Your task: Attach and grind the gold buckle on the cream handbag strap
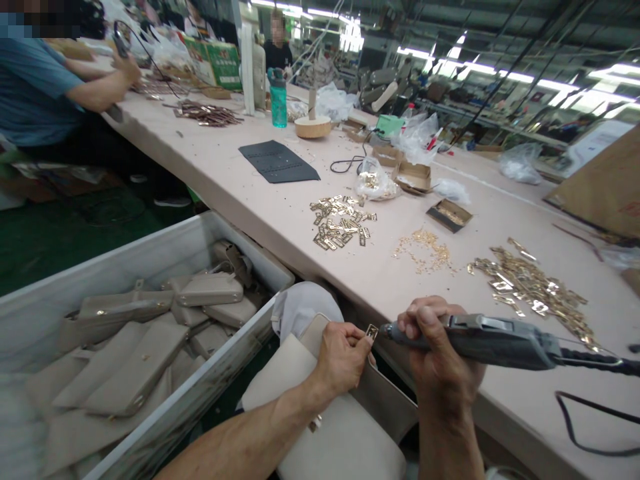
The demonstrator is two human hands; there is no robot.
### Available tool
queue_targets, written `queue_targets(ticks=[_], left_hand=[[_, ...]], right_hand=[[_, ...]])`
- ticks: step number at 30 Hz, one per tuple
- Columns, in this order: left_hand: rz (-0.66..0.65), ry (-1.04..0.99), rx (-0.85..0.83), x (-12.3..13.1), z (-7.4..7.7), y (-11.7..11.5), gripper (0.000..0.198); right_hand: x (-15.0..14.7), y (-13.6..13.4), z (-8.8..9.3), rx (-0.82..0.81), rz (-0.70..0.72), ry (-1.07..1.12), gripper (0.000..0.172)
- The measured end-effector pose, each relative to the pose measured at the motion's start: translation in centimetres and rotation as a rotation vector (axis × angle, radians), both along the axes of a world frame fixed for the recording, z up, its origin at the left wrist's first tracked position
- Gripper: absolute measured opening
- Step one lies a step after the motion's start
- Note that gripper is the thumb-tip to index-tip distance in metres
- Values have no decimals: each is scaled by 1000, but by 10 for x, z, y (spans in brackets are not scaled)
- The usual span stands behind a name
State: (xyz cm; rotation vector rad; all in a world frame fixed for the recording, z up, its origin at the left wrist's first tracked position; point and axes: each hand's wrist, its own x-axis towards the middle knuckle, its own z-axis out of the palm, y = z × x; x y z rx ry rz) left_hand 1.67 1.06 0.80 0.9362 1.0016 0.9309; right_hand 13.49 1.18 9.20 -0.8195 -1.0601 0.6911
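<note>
Between the thumb and fingers of my left hand (343, 357) is a small gold metal plate (371, 331). The hand is closed over a beige handbag (345, 433) lying across my lap, its flap raised beneath the fingers. Wrapped round a grey electric screwdriver (500, 341) is my right hand (445, 353). Its tip points left and sits close to the plate; whether they touch I cannot tell. A black cord runs off the tool's right end. Along the table ahead lie a pile of gold plates (343, 220), scattered tiny gold screws (425, 251) and a heap of gold fittings (535, 287).
A white bin (150, 250) of beige bags stands at my left. On the table (280, 207) are a dark sheet (279, 162), a teal bottle (279, 100), small boxes (449, 215) and plastic bags (377, 180). A person in blue (45, 93) works at the far left.
</note>
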Motion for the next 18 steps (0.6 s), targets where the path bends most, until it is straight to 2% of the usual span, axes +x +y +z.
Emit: queue_targets(ticks=[7, 11, 18], left_hand=[[-11, -16, 0, -2, -2, -1, 25], [-19, -37, 3, -2, -3, -3, 32], [-26, -112, 59, -5, -6, -8, 33]], right_hand=[[0, 2, 2, 5, 50, -36, 15], [3, 3, 5, -32, 67, -153, 17], [-1, 8, 12, -107, 124, -231, 34]])
